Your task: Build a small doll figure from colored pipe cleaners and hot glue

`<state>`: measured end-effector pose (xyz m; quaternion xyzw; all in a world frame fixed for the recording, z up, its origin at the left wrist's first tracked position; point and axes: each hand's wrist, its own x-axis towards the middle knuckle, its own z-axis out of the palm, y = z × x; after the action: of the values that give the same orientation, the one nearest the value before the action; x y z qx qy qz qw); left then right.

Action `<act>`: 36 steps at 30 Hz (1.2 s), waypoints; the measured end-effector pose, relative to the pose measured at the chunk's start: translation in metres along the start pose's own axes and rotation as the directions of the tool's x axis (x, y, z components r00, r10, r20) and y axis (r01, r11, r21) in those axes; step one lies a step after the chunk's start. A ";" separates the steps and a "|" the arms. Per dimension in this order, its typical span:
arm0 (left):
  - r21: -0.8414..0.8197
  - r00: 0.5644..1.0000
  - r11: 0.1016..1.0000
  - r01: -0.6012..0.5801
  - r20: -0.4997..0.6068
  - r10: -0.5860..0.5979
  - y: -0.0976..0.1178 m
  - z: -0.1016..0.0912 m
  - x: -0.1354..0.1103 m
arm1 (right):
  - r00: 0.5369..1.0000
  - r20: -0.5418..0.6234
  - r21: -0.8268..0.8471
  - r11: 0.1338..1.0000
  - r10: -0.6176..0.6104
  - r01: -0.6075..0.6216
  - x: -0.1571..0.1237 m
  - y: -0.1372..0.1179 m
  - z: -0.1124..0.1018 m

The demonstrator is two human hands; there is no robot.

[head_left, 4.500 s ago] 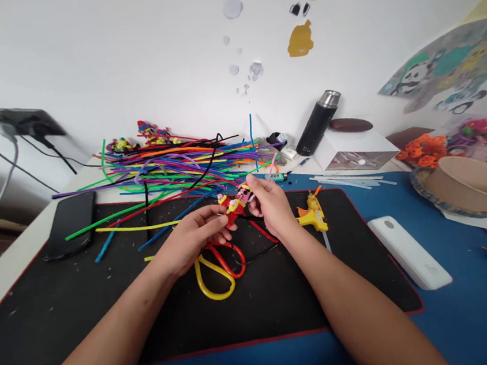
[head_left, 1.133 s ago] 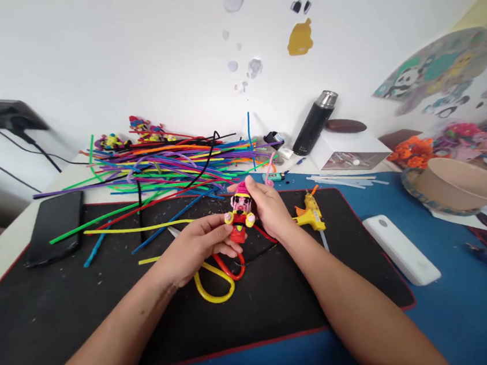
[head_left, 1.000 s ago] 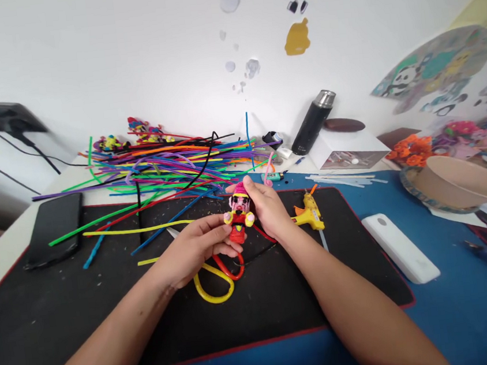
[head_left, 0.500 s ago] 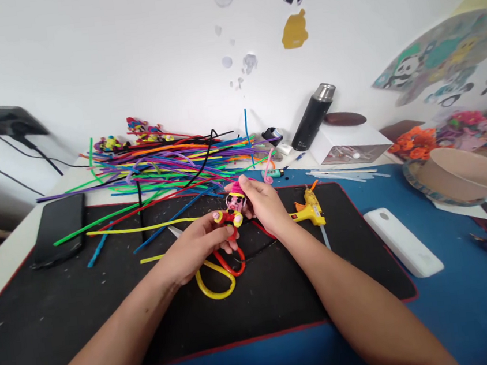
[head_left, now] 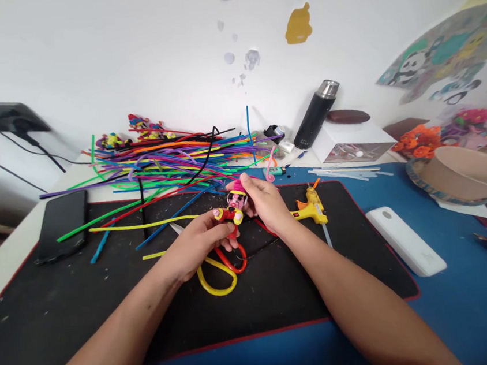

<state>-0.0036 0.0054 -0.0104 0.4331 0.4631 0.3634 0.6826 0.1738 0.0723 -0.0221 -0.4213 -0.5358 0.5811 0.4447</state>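
Between my hands is a small pipe-cleaner figure (head_left: 237, 199) with a pink hat, a pink face and a red and yellow body. My left hand (head_left: 201, 239) pinches its lower body between thumb and fingers. From the other side, my right hand (head_left: 263, 199) grips the hat, the thumb lying on top and the other fingers partly hidden behind. Under my left hand lie scissors (head_left: 218, 291) with one yellow and one red handle, their blades mostly covered. A yellow glue gun (head_left: 314, 205) rests on the black mat (head_left: 277, 301) to the right of my right hand.
Behind the mat spreads a pile of coloured pipe cleaners (head_left: 171, 161), with several small figures (head_left: 146, 126) at its back. A black phone (head_left: 63, 226) lies left, a white power bank (head_left: 406, 241) right. A black flask (head_left: 317, 114) leans by a white box (head_left: 354, 139).
The whole view has shifted slightly, so things appear a little to the right and up. Both hands keep their hold on the figure, with hardly any movement.
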 end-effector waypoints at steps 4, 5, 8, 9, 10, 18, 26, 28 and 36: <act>-0.038 1.000 0.999 0.007 -0.006 -0.007 0.000 0.000 0.000 | 1.000 -0.007 0.028 1.000 0.001 -0.001 0.000 0.001 0.000; -0.050 1.000 0.999 0.004 -0.007 -0.005 0.001 0.000 0.000 | 1.000 -0.010 0.034 0.999 0.003 -0.003 0.000 0.001 0.000; -0.067 1.000 0.998 -0.005 0.012 0.006 0.001 0.001 0.000 | 1.000 -0.012 0.045 0.999 0.010 -0.009 0.000 -0.001 0.000; -0.065 1.000 0.998 -0.009 0.024 0.010 0.001 0.001 0.000 | 1.000 -0.016 0.048 0.999 0.013 -0.012 0.000 -0.001 0.001; -0.060 0.999 0.998 -0.011 0.035 0.014 0.002 0.001 0.000 | 1.000 -0.020 0.053 0.998 0.018 -0.017 -0.001 -0.002 0.001; 0.023 0.998 0.999 -0.034 0.062 0.033 0.007 0.003 -0.001 | 0.999 -0.026 0.055 0.998 0.024 -0.022 0.000 0.000 0.001; 0.086 0.998 0.996 -0.039 0.050 0.035 0.004 0.001 0.000 | 0.999 -0.031 0.035 0.999 0.016 -0.015 0.000 0.001 0.002; 0.103 0.998 0.994 -0.043 0.051 0.038 0.005 0.001 -0.001 | 0.999 -0.034 0.034 0.999 0.014 -0.013 0.001 0.002 0.002; 0.161 0.998 0.986 -0.052 0.038 0.046 0.008 0.002 -0.003 | 0.999 -0.035 0.031 0.999 0.022 -0.021 0.002 0.003 0.000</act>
<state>-0.0030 0.0052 -0.0019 0.5046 0.4686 0.3338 0.6437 0.1727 0.0736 -0.0255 -0.4304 -0.5141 0.5866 0.4543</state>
